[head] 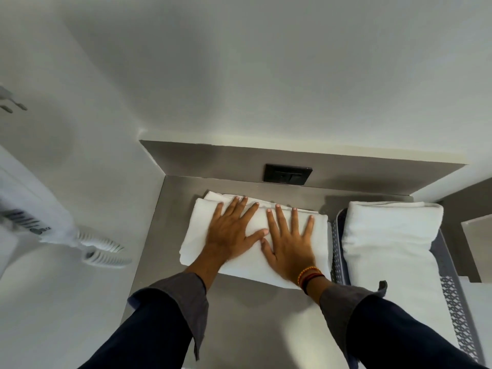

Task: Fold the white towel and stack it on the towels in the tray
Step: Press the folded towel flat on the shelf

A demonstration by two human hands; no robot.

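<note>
Right hand, flat and open beside the left hand (likewise spread), presses the folded white towel, nearer the tray to its right.

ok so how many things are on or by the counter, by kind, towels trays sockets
White towels: 2, the white towel under both flat hands and the folded towel in the tray; any beneath it are hidden
Trays: 1, the grey tray
Wall sockets: 1, the black socket
Total: 4
</note>
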